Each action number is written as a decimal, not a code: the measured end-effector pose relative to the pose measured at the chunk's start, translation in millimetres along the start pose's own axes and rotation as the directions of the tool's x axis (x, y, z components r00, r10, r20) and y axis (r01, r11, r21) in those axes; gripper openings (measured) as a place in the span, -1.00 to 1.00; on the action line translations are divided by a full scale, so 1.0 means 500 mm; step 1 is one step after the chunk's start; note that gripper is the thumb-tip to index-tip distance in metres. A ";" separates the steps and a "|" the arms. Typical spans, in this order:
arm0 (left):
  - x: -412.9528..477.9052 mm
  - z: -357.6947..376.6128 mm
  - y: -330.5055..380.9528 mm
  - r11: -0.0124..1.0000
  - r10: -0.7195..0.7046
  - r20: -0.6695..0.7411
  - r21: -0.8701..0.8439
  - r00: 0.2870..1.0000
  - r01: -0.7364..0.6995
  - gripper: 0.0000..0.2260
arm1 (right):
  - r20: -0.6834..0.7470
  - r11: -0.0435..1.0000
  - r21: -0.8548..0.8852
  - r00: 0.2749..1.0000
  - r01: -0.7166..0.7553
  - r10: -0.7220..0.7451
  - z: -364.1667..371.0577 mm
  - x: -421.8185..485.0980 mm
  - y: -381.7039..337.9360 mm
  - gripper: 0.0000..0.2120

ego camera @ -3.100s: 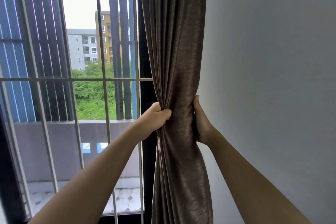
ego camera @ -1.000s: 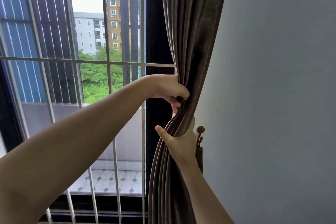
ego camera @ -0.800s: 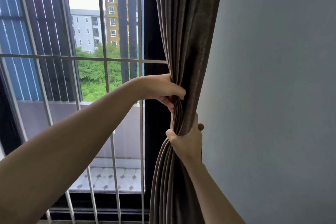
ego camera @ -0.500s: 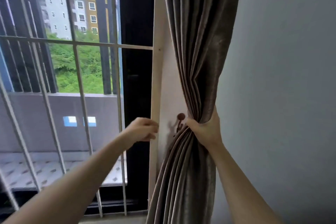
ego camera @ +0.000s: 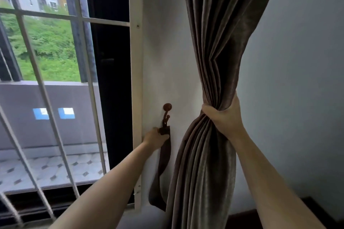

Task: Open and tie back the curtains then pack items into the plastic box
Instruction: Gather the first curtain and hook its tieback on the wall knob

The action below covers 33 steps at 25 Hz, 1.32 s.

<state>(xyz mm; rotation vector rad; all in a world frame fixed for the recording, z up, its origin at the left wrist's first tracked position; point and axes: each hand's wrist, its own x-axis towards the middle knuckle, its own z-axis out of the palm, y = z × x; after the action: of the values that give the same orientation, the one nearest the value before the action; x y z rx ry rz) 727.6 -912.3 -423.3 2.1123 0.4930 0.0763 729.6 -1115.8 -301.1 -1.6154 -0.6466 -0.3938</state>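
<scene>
Big white wall [ego camera: 297, 80] fills the right side, and the window [ego camera: 46, 52] with its pale bars takes up the left, green trees and apartment blocks outside. Between them hangs the brown curtain [ego camera: 219, 33], pulled clear of the glass and bunched into 1 thick bundle against the wall strip beside the white frame [ego camera: 136, 80]. The folds pinch in about halfway down, then fan out again toward the floor.

The right hand [ego camera: 223, 119] is clamped round that pinch, fingers wrapped tight on the gathered folds. The left hand [ego camera: 155, 140] is a bit lower and to the left, well apart from the right, closed on the top of the tieback [ego camera: 163, 165], a dark strap hanging down the wall. Just above it sits the little brown hook [ego camera: 167, 112] with a round knob, and the strap's top end seems to hang from it.
</scene>
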 end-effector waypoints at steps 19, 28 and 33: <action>-0.305 -0.309 0.018 0.951 0.307 0.076 -0.071 0.949 -0.302 -0.85 | 0.228 0.993 0.108 0.973 -0.047 0.021 0.191 -0.014 0.008 -0.40; -0.270 -0.257 -0.025 0.808 0.425 0.063 -0.476 0.903 -0.347 -0.77 | 0.194 0.992 0.084 0.978 -0.100 0.082 0.285 -0.023 -0.075 -0.22; -0.279 -0.223 -0.003 0.772 0.469 -0.002 -0.484 0.883 -0.411 -0.50 | 0.102 0.986 0.093 0.987 -0.137 0.127 0.285 0.009 -0.156 -0.22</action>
<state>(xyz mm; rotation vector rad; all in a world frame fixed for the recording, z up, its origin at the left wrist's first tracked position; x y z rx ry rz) 572.2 -875.4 -343.2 1.6888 -0.1096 0.3090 669.5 -970.8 -258.8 -1.5783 -0.6176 -0.1846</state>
